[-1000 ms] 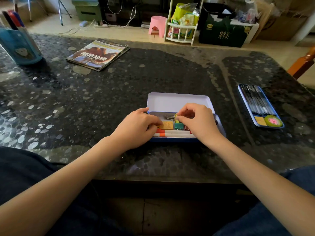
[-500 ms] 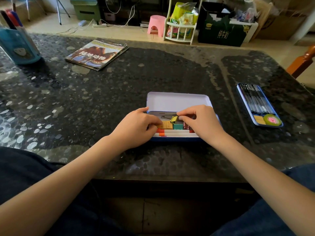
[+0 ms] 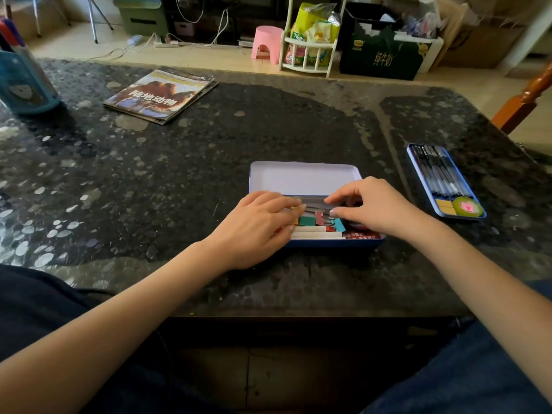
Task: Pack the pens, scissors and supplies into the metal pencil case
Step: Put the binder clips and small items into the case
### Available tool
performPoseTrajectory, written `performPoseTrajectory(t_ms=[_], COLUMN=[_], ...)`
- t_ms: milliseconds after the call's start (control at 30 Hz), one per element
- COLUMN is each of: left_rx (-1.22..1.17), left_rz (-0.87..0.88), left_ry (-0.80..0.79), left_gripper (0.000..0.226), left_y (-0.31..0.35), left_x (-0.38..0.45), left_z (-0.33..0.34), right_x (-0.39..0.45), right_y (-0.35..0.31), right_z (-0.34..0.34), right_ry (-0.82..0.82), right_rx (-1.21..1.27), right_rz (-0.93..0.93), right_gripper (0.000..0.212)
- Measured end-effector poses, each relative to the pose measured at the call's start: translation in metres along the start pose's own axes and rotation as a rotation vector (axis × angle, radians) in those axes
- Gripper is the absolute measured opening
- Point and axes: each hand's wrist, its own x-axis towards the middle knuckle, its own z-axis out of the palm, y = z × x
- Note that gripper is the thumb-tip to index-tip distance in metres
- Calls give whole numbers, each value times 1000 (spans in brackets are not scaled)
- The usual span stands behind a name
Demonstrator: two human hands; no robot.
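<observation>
The blue metal pencil case (image 3: 304, 177) lies open on the dark table, its pale lid tipped back away from me. Inside are coloured binder clips (image 3: 307, 220), white pens (image 3: 316, 234) along the near wall and grey metal scissors (image 3: 313, 204) toward the back. My left hand (image 3: 254, 225) covers the case's left end, with its fingertips resting on the clips. My right hand (image 3: 373, 210) reaches in from the right. Its thumb and forefinger pinch the scissors. Both hands hide much of what is in the case.
A blue tray (image 3: 418, 174) at the right holds black pens, yellow notes and a green tape roll (image 3: 467, 207). A magazine (image 3: 159, 95) lies at the back left and a teal pen holder (image 3: 25, 82) stands at the far left. A wooden chair (image 3: 525, 103) stands off the right edge.
My right hand has let go of the yellow-green clip and shifted right and back onto the grey scissors. A teal clip now lies by its fingers. My left hand has barely moved.
</observation>
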Motion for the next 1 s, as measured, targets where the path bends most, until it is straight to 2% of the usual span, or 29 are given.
performPoseTrajectory(t_ms=[100, 233, 433, 533, 633, 733, 867, 1000], left_rx=[-31, -129, -129, -163, -131, -71, -29, -27], left_rz=[15, -18, -42, -73, -69, -4, 51, 44], left_ry=[-33, -56, -71, -62, -51, -24, -20, -35], left_gripper=[53, 48, 48, 49, 48, 46, 60, 62], left_y=[1, 2, 4, 5, 4, 1, 0, 1], left_x=[5, 5, 5, 4, 5, 3, 0, 0], left_z=[4, 4, 3, 1, 3, 9, 10, 10], right_x=[-3, 0, 0, -4, -10, -12, -8, -9], right_y=[2, -4, 1, 12, 20, 19, 16, 19], right_z=[7, 17, 18, -1, -13, -7, 3, -1], right_ry=[-53, -4, 78, 121, 4, -122, -90, -96], right_rx=[-16, -30, 15, 40, 49, 62, 15, -33], right_rz=[-44, -106, -90, -35, 14, -12, -80, -106], right_gripper=[36, 28, 28, 16, 15, 27, 35, 22])
